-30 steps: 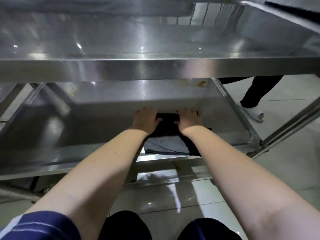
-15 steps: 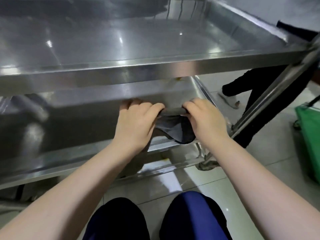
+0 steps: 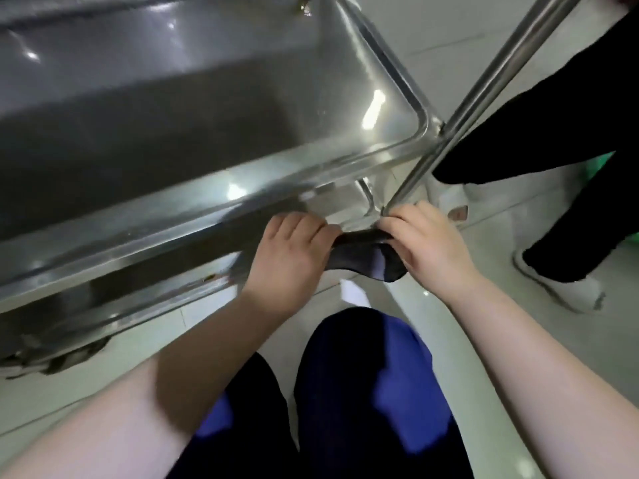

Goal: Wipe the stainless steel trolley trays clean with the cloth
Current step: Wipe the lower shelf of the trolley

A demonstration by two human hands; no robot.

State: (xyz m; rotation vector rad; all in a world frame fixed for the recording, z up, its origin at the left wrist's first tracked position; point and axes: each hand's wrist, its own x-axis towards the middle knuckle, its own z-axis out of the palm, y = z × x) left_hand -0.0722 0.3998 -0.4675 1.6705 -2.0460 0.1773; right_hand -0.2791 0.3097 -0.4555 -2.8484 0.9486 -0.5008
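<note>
Cloth [image 3: 367, 262], dark with a paler patch, is stretched between two hands: the left hand [image 3: 290, 254] grips its left end with curled fingers, and the right hand [image 3: 428, 247] grasps its right end. Both hover just on the near side of the steel tray [image 3: 155, 233], by its right corner, where the trolley post [image 3: 480, 98] slants up. Nearer are the person's knees [image 3: 366, 375] in dark blue. At right, another person's black-trousered leg [image 3: 539, 133] and white shoe [image 3: 567, 292] stand on the tiled floor [image 3: 587, 357].
</note>
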